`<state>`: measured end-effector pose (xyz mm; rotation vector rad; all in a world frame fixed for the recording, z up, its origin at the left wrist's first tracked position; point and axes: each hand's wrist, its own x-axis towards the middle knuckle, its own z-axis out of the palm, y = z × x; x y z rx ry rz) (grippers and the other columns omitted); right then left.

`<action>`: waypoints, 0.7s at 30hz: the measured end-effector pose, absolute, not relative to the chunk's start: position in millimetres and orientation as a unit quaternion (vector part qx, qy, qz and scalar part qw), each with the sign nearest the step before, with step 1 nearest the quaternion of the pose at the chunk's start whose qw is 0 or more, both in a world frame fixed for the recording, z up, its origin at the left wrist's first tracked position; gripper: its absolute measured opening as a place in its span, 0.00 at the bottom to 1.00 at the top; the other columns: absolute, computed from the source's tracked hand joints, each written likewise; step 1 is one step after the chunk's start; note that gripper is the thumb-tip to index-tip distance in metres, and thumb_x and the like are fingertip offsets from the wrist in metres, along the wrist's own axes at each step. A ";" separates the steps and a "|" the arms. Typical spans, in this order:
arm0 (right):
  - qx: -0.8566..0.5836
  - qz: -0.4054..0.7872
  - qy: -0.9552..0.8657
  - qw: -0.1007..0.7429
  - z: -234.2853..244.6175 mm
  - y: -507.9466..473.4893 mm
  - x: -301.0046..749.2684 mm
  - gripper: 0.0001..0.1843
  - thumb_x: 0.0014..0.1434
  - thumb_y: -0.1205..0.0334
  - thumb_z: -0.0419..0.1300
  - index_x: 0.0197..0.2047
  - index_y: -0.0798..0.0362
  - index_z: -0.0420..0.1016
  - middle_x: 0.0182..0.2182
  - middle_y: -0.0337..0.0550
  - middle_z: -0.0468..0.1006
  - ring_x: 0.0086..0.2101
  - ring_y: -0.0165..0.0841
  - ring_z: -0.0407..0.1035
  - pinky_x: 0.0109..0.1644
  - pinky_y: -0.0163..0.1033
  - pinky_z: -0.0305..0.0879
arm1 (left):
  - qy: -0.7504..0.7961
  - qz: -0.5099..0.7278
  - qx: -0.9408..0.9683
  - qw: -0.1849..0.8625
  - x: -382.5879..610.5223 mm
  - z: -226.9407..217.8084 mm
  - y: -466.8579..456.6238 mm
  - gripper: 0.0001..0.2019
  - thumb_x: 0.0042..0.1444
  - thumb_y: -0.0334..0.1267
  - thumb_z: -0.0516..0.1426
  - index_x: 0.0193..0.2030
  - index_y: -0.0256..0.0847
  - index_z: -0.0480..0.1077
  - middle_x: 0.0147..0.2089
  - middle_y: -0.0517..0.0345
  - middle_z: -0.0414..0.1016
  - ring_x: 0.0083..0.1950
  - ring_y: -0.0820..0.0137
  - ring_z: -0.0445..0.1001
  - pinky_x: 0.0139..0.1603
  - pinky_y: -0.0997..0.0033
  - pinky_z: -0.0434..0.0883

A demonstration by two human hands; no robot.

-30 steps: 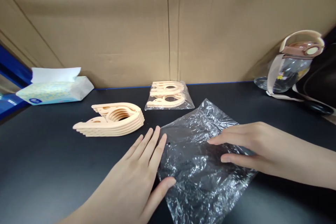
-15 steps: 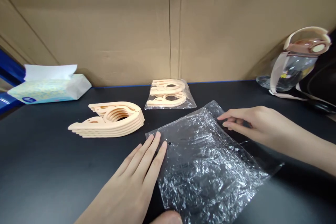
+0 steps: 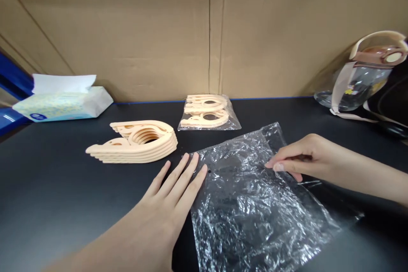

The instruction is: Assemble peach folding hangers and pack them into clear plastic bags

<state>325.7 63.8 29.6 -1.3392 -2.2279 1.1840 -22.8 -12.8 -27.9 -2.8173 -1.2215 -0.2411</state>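
A clear plastic bag (image 3: pixel 245 204), crinkled and flat, lies on the black table in front of me. My left hand (image 3: pixel 168 204) rests palm down with fingers spread, its fingertips on the bag's upper left edge. At the bag's right edge, my right hand (image 3: pixel 302 157) pinches the film between thumb and index finger. Beyond my left hand sits a stack of cream folding hangers (image 3: pixel 137 144), several deep. Farther back, more cream hangers lie inside a clear bag (image 3: pixel 207 112).
A tissue pack (image 3: pixel 66 102) with one sheet sticking out stands at the back left. At the back right is a clear water bottle (image 3: pixel 363 80) with a strap, beside a dark object. A cardboard wall (image 3: pixel 153 29) rises along the table's far edge.
My right hand has moved slightly inward and down and now pinches the bag's edge. The bag's upper corner has shifted right. My left fingers have spread a little more.
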 end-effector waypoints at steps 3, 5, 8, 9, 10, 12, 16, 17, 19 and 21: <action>-0.442 0.534 -0.712 0.112 33.3 61.0 324.0 0.26 0.67 0.39 0.60 0.54 0.50 0.84 0.17 0.34 0.71 0.17 0.25 0.53 0.20 0.33 0.45 | -0.406 -0.069 -0.911 0.038 -23.8 -35.1 -4.6 0.54 0.62 0.52 0.60 0.81 0.43 0.29 0.82 0.47 0.43 0.81 0.51 0.48 0.79 0.46 0.51; -0.441 0.608 -0.651 0.108 36.1 58.5 323.2 0.29 0.68 0.37 0.58 0.58 0.50 0.80 0.16 0.34 0.71 0.14 0.23 0.49 0.17 0.32 0.40 | -0.402 -0.085 -0.911 0.039 -24.4 -38.5 -1.4 0.48 0.66 0.42 0.56 0.81 0.46 0.27 0.82 0.52 0.42 0.81 0.55 0.46 0.78 0.48 0.53; -0.466 0.650 -0.587 0.125 40.8 54.9 321.2 0.34 0.67 0.30 0.51 0.52 0.50 0.82 0.16 0.35 0.71 0.13 0.23 0.46 0.16 0.32 0.33 | -0.399 -0.099 -0.911 0.033 -24.6 -40.4 -0.3 0.49 0.65 0.37 0.56 0.81 0.50 0.24 0.82 0.53 0.45 0.81 0.54 0.48 0.77 0.47 0.55; -0.474 0.647 -0.582 0.137 42.3 54.2 320.2 0.35 0.67 0.29 0.50 0.48 0.51 0.83 0.16 0.36 0.70 0.14 0.23 0.46 0.17 0.32 0.33 | -0.400 -0.097 -0.911 0.035 -24.4 -40.4 -0.6 0.51 0.64 0.37 0.57 0.80 0.50 0.23 0.81 0.53 0.45 0.80 0.53 0.48 0.77 0.46 0.55; -0.478 0.640 -0.583 0.147 43.6 53.8 319.0 0.33 0.66 0.30 0.52 0.44 0.51 0.83 0.16 0.35 0.68 0.15 0.23 0.47 0.17 0.32 0.33 | -0.401 -0.091 -0.911 0.039 -24.1 -40.3 -0.9 0.53 0.62 0.38 0.58 0.80 0.50 0.23 0.81 0.52 0.45 0.81 0.53 0.48 0.77 0.45 0.54; -0.486 0.619 -0.596 0.157 45.3 54.2 316.5 0.25 0.63 0.36 0.62 0.33 0.51 0.78 0.16 0.33 0.63 0.17 0.24 0.47 0.18 0.31 0.36 | -0.401 -0.077 -0.911 0.050 -23.6 -39.6 -1.6 0.54 0.61 0.39 0.59 0.80 0.48 0.22 0.82 0.51 0.44 0.81 0.53 0.46 0.77 0.44 0.54; -0.492 0.604 -0.605 0.166 44.3 56.6 313.1 0.23 0.57 0.45 0.69 0.24 0.51 0.67 0.19 0.32 0.62 0.20 0.24 0.49 0.20 0.30 0.43 | -0.399 -0.068 -0.912 0.061 -23.9 -38.5 -1.6 0.55 0.60 0.39 0.59 0.80 0.48 0.21 0.82 0.52 0.42 0.81 0.53 0.46 0.77 0.45 0.54; -0.493 0.600 -0.606 0.171 43.5 57.1 313.0 0.23 0.58 0.45 0.68 0.24 0.51 0.67 0.20 0.33 0.63 0.21 0.25 0.51 0.20 0.30 0.45 | -0.396 -0.069 -0.914 0.060 -24.6 -38.6 -1.3 0.55 0.60 0.40 0.59 0.80 0.49 0.21 0.82 0.52 0.43 0.81 0.52 0.47 0.78 0.46 0.54; -0.496 0.593 -0.607 0.184 41.9 57.9 314.1 0.22 0.58 0.46 0.68 0.24 0.51 0.67 0.22 0.34 0.65 0.22 0.25 0.54 0.21 0.30 0.49 | -0.394 -0.072 -0.915 0.054 -26.8 -39.3 -0.4 0.56 0.60 0.42 0.60 0.80 0.48 0.22 0.82 0.53 0.43 0.81 0.51 0.47 0.78 0.46 0.53; -0.499 0.588 -0.603 0.201 41.5 58.6 316.5 0.22 0.57 0.48 0.70 0.24 0.51 0.68 0.22 0.33 0.65 0.22 0.25 0.55 0.21 0.30 0.53 | -0.396 -0.074 -0.914 0.044 -29.6 -40.3 0.6 0.56 0.60 0.45 0.61 0.80 0.49 0.22 0.82 0.52 0.43 0.81 0.50 0.47 0.78 0.45 0.53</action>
